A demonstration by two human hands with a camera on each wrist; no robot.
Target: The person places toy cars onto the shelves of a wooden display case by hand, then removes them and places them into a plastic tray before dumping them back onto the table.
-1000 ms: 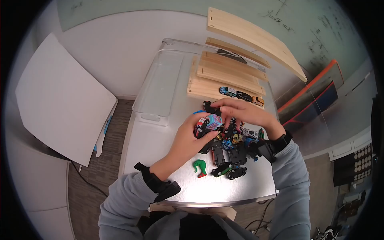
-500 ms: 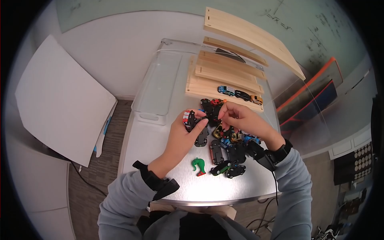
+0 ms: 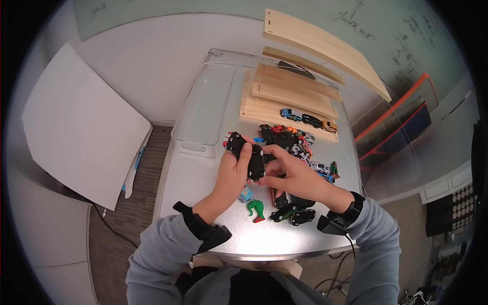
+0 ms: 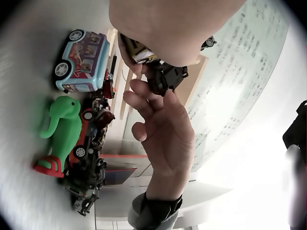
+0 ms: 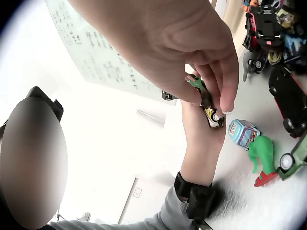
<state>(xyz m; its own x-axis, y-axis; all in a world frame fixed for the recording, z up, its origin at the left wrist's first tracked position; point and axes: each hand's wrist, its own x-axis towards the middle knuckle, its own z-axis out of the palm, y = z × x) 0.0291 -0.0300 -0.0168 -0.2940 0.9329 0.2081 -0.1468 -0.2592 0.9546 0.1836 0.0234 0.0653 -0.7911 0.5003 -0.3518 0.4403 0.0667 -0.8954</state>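
My left hand [image 3: 223, 180] grips toy cars with their black undersides up: one car [image 3: 234, 143] lies by the fingers and another black-bottomed car [image 3: 257, 163] beside the thumb. My right hand [image 3: 297, 175] pinches that second car between thumb and fingers. In the right wrist view a green-and-black toy car [image 5: 197, 85] shows between the right fingers, above a white-and-yellow one at the left palm. A light-blue toy van [image 4: 85, 62] stands on the table below the hands, near a green animal figure [image 3: 256, 210] with red feet.
A pile of toy cars [image 3: 302, 216] spreads right of and behind the hands. Three cars stand in a row on a wooden board [image 3: 259, 113], below more boards on a clear stand. A long transparent bin [image 3: 195, 148] is at the left back.
The light-blue van has left my left hand and now stands on the table near the green figure. My right hand has moved from the pile to a black-bottomed car at my left hand.
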